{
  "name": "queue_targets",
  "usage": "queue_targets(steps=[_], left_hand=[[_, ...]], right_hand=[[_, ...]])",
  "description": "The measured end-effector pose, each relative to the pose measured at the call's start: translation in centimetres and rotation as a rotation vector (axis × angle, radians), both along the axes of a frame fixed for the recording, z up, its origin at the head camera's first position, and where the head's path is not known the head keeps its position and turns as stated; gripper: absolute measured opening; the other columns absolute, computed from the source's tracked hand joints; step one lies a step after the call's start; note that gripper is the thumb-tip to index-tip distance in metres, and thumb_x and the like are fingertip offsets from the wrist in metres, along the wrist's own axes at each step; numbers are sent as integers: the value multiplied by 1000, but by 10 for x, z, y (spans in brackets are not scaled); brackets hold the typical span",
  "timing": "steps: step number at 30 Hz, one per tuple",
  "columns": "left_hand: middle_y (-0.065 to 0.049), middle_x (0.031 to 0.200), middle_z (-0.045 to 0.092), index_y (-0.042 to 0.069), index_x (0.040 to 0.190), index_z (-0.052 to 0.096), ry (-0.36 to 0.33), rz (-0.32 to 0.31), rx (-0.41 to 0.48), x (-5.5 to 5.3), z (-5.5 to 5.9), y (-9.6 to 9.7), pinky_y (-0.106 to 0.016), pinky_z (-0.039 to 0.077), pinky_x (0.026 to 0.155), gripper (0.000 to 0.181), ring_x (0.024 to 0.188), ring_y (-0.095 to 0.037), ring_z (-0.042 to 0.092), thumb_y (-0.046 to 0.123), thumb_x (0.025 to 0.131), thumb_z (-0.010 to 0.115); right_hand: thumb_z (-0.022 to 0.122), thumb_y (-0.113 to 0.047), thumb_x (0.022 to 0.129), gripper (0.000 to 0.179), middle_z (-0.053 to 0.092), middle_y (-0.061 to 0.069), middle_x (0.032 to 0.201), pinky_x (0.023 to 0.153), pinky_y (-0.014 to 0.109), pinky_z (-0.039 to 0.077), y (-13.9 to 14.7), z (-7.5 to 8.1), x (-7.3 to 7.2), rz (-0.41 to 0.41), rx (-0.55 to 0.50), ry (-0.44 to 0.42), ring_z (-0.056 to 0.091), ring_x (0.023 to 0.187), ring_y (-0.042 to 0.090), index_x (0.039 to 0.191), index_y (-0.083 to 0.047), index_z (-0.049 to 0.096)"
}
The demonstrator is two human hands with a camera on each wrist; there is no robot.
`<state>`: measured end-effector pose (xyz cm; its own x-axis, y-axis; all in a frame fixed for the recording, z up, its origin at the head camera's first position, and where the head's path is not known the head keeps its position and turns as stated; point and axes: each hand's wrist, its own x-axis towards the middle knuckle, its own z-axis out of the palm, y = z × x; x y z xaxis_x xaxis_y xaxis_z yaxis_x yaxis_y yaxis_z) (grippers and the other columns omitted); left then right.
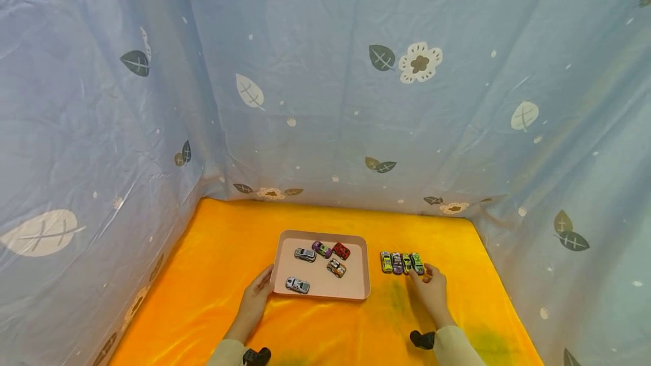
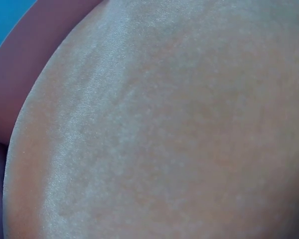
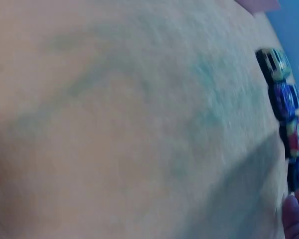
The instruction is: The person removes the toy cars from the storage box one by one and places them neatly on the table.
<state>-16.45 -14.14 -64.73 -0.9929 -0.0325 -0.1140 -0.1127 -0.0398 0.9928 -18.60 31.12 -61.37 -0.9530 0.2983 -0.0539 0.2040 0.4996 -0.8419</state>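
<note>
A pale pink rectangular tray (image 1: 325,292) lies on the yellow cloth, with several small toy cars inside. My left hand (image 1: 253,301) grips its left rim near the front corner; in the left wrist view the tray wall (image 2: 35,64) shows at the upper left. Right of the tray, several toy cars stand side by side in a row: a yellow one (image 1: 386,262), a purple one (image 1: 397,264), a yellow-green one (image 1: 407,261) and a green one (image 1: 417,263) at the right end. My right hand (image 1: 431,292) is at that end, thumb and finger apart, fingertips beside the green car.
In the tray are two silver cars (image 1: 305,255) (image 1: 297,285), a purple-green car (image 1: 322,249), a red car (image 1: 341,251) and an orange-white car (image 1: 336,268). Yellow cloth (image 1: 224,242) covers the table. Blue leaf-patterned curtains (image 1: 325,100) enclose its back and sides.
</note>
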Motion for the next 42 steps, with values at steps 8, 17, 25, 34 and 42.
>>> queue_targets(steps=[8, 17, 25, 34, 42], left_hand=[[-14, 148, 42, 8, 147, 42, -4, -2, -24, 2, -3, 0, -34, 38, 105, 47, 135, -30, 40, 6, 101, 49], [-14, 148, 42, 8, 147, 42, 3, 6, -16, 1, -2, 1, -29, 40, 103, 47, 135, -30, 39, 7, 101, 49], [-16, 147, 42, 6, 146, 43, 23, 3, -2, 0, -4, 1, -27, 41, 102, 47, 134, -31, 40, 4, 100, 50], [-14, 148, 42, 9, 146, 43, 19, -2, -26, 2, -2, 1, -33, 38, 105, 46, 135, -31, 40, 7, 101, 50], [-14, 147, 43, 9, 146, 44, 24, 12, -35, 1, -2, 1, -34, 39, 104, 46, 134, -30, 41, 5, 100, 50]], right_hand=[[66, -26, 93, 58, 35, 26, 128, 79, 39, 49, -35, 6, -3, 11, 95, 90, 46, 103, 33, 138, 4, 44], [71, -22, 90, 51, 44, 21, 123, 82, 43, 48, -80, 21, -17, 120, 114, 182, 49, 102, 34, 133, -1, 53], [73, -22, 88, 48, 53, 14, 118, 84, 47, 50, -116, 30, -12, 289, 147, 247, 53, 99, 32, 130, -4, 57], [71, -18, 90, 46, 56, 16, 116, 74, 37, 53, -150, 25, -9, 427, 130, 256, 53, 92, 22, 131, -7, 55], [71, -23, 90, 46, 58, 17, 111, 77, 37, 56, -185, 19, -5, 569, 172, 319, 59, 91, 31, 127, -1, 56]])
